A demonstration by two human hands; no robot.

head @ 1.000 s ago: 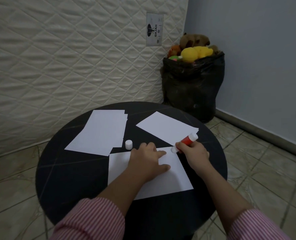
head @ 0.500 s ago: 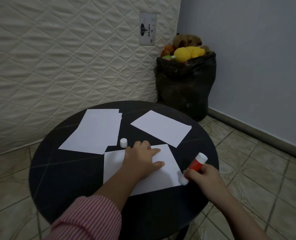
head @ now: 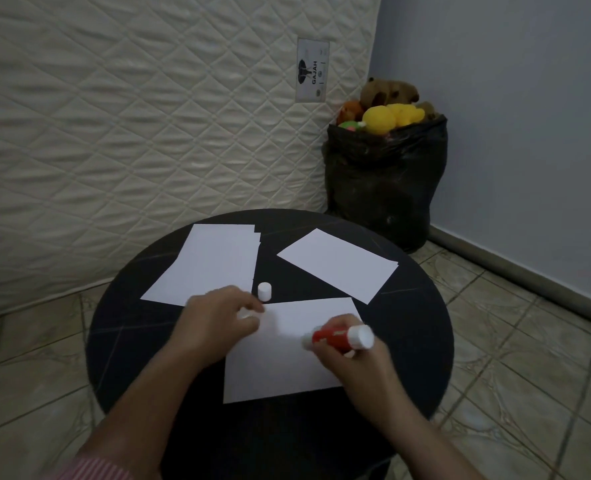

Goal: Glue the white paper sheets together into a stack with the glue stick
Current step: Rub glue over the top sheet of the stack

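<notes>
A white paper sheet (head: pixel 280 362) lies at the near middle of the round black table (head: pixel 121 341). My right hand (head: pixel 349 355) grips the red glue stick (head: pixel 335 337), its white tip pointing left onto the sheet. My left hand (head: pixel 218 320) rests on the sheet's left top corner, fingers curled. The small white cap (head: pixel 264 291) stands upright just beyond my left hand. A pile of white sheets (head: pixel 211 263) lies at the far left, and another small stack of sheets (head: pixel 339 265) at the far right.
A quilted mattress (head: pixel 148 116) leans against the wall behind the table. A black bag (head: pixel 387 188) full of soft toys stands in the corner at the right. Tiled floor surrounds the table.
My right hand has brought the glue stick from the sheet's right edge inward onto the sheet. My left hand has slid left to the sheet's corner. The camera has tilted.
</notes>
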